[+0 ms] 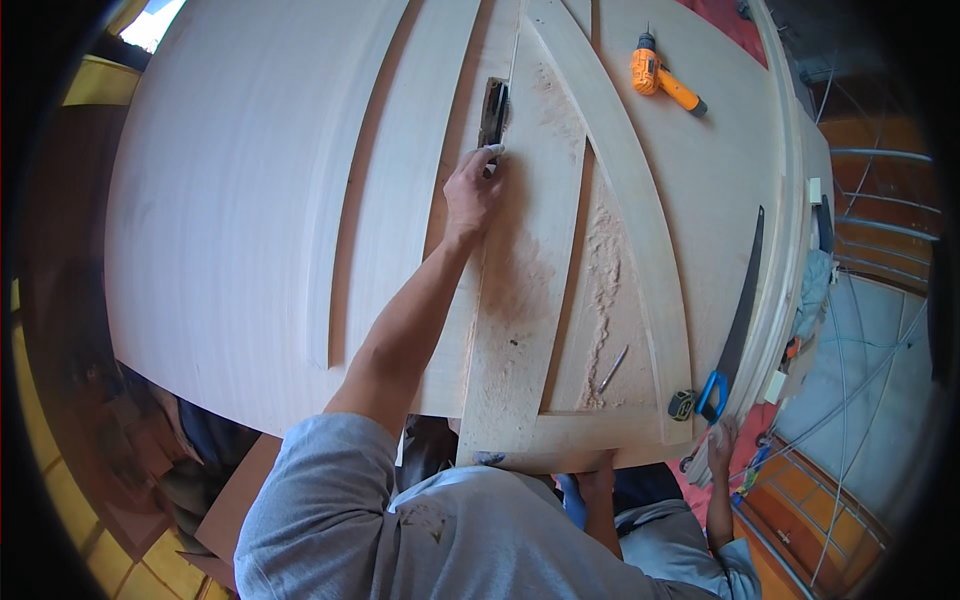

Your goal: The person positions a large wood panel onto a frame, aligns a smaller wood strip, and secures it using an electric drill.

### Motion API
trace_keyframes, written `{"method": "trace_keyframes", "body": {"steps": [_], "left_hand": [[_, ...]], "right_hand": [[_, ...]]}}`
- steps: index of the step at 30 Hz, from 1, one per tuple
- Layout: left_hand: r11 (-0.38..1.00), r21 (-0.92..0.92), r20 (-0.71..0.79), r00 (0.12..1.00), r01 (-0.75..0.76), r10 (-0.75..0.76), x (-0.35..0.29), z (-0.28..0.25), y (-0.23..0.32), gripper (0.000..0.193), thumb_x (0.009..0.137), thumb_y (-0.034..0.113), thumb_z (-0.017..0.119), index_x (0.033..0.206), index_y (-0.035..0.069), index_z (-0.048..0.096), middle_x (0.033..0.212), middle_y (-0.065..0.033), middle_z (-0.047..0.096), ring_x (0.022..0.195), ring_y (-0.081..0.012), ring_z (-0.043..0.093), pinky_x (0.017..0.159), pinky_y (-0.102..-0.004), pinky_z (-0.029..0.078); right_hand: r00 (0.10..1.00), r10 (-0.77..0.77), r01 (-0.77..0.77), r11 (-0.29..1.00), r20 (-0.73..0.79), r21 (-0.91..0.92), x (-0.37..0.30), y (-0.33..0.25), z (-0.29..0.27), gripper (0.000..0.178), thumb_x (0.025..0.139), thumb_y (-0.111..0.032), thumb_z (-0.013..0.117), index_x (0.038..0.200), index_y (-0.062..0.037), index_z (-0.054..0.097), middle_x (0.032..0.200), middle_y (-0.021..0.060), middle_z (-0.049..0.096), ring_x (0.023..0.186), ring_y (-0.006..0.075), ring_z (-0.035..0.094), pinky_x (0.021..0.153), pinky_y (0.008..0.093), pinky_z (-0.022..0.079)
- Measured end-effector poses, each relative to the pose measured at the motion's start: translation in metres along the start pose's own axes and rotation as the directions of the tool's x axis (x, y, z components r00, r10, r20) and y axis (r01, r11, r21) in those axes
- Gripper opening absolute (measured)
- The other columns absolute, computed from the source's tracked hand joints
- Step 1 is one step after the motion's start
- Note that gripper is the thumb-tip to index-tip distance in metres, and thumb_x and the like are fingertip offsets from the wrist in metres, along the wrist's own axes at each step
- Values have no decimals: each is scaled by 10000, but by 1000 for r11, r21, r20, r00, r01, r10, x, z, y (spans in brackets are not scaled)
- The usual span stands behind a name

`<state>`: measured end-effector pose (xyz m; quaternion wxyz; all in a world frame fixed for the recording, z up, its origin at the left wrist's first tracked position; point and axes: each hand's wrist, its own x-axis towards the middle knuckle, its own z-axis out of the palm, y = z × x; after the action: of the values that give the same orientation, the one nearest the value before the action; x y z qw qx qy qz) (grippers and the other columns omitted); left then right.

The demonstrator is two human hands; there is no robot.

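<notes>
My left hand [476, 192] reaches far over the pale wooden panel [240, 200], fingers closed on the near end of a narrow, dark tool [494, 112] that looks like a hand plane. The tool lies lengthwise beside a flat wooden strip, and something small and white shows at my fingertips. Wood dust and shavings [603, 265] are scattered to its right. At the panel's near edge a forearm [601, 505] shows, its fingers hidden; I cannot tell whether it is my right arm or the other person's.
A curved wooden strip [640, 205] arches across the panel. On the right lie an orange drill [660, 78], a handsaw [740, 305] with a blue handle, a tape measure [681, 404] and a thin pencil-like rod [613, 368]. Another person's hand [720, 447] is near the saw handle.
</notes>
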<state>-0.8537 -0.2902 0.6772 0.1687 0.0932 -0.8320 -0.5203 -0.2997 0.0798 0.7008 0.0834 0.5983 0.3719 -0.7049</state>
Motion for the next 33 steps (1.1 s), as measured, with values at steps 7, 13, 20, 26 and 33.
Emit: {"method": "trace_keyframes", "body": {"steps": [7, 13, 20, 26, 33], "left_hand": [[1000, 14, -21, 1000, 2, -1, 0, -4, -2, 249, 945, 285, 784, 1160, 158, 783, 1042, -78, 773, 807, -260, 742, 761, -371, 595], [1000, 9, 3, 1000, 24, -24, 0, -5, -1, 258, 938, 266, 791, 1170, 154, 785, 1031, -85, 770, 797, -258, 738, 758, -365, 594], [999, -37, -22, 1000, -14, 13, 1, -2, -6, 254, 928, 239, 795, 1162, 141, 785, 1026, -99, 769, 763, -253, 729, 745, -365, 593], [997, -77, -49, 999, -4, 0, 1, 1, -6, 276, 909, 200, 832, 1160, 92, 797, 1009, -96, 783, 759, -186, 715, 750, -323, 584], [1000, -25, -36, 999, -14, 13, 1, -2, -9, 274, 911, 207, 828, 1154, 84, 794, 1013, -116, 785, 766, -214, 731, 751, -343, 588]], "right_hand": [[998, -26, 25, 1000, -64, -18, 0, -2, 6, 839, 976, -695, 641, 1593, -173, 415, 1546, 82, 523, 1394, 331, 531, 1101, 560, 490], [998, -38, 37, 999, -50, -9, 0, -1, 4, 842, 980, -678, 651, 1604, -175, 394, 1570, 100, 495, 1424, 329, 507, 1102, 561, 495], [999, -45, 45, 999, -25, -10, -5, -3, 9, 826, 988, -668, 647, 1599, -172, 396, 1562, 101, 501, 1417, 325, 514, 1092, 553, 505], [999, -34, 34, 999, -20, 6, 1, -1, 3, 811, 993, -668, 641, 1597, -184, 398, 1555, 94, 504, 1407, 321, 517, 1096, 559, 501], [999, -44, 44, 998, -3, 37, 6, 1, -2, 815, 991, -673, 641, 1606, -197, 395, 1576, 94, 482, 1421, 327, 504, 1118, 569, 480]]}}
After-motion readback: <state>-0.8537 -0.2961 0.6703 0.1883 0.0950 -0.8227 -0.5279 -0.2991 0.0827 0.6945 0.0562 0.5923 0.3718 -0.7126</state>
